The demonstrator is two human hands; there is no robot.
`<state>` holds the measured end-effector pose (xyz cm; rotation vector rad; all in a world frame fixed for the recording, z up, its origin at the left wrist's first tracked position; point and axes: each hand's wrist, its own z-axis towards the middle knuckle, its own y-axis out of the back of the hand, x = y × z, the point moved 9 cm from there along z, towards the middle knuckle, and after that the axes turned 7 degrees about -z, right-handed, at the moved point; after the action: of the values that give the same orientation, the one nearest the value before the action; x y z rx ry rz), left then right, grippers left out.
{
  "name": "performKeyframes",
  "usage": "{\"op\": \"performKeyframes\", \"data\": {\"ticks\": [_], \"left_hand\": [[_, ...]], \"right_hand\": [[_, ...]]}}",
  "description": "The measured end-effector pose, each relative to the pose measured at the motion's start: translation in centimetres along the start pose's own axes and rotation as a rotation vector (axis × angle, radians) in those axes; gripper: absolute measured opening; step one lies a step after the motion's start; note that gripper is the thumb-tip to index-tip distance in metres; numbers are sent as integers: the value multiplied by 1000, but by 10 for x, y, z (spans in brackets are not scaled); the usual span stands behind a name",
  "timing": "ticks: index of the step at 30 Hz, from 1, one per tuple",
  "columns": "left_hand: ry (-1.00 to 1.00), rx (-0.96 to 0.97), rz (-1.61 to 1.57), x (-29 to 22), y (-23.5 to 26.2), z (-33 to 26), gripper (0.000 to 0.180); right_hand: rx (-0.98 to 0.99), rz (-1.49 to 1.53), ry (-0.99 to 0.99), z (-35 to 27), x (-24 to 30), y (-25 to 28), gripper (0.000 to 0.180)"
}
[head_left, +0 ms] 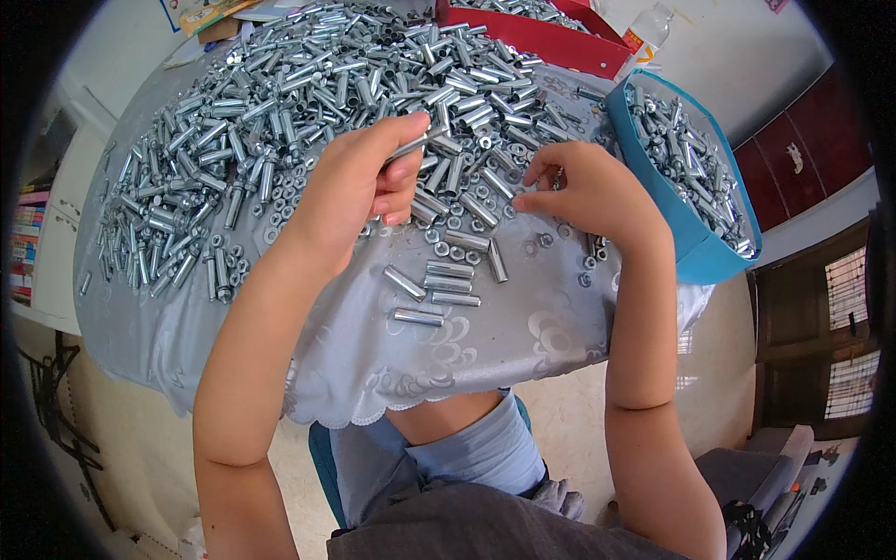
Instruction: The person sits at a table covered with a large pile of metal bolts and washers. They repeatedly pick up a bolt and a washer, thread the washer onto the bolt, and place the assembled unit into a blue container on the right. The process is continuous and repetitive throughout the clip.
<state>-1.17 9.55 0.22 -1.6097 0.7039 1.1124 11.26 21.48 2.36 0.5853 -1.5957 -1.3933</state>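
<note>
My left hand (347, 177) is closed over the table, a slim metal bolt (416, 145) pinched between thumb and forefinger and pointing to the right. To its right, my right hand (602, 194) has its fingers curled in toward the thumb, low over the loose hardware. A small bit of metal seems to show at those fingers, but I cannot make out what it is. Between and below the hands lie several short metal sleeves (451, 285) on the cloth. Loose hex nuts (455, 224) are scattered just beyond them.
A large heap of metal sleeves and bolts (345, 79) covers the far and left parts of the silver tablecloth (504, 345). A blue box (695, 266) full of assembled anchor bolts stands at the right. Behind are a red box (597, 51) and a plastic bottle (651, 28).
</note>
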Motion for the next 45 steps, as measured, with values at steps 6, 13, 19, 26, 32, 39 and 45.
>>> {"op": "performKeyframes", "data": {"ticks": [6,13,19,26,32,39,45], "left_hand": [[9,-23,24,1,3,0,43],[31,-71,51,1,3,-1,44],[10,-68,85,0,1,-2,43],[1,-70,124,0,1,-1,43],[-15,-82,134,-3,-1,-2,44],[-39,-26,175,-3,-12,-5,43],[-22,33,225,4,-16,-4,42]], "right_hand": [[-18,-9,7,1,-4,-3,26],[-29,-112,-26,-1,1,-1,17],[-44,-127,-16,-1,2,-2,17],[-76,-100,-33,-4,2,0,16],[-45,203,43,0,15,10,11],[-171,558,239,-1,41,19,13],[-114,952,271,0,43,14,15]]}}
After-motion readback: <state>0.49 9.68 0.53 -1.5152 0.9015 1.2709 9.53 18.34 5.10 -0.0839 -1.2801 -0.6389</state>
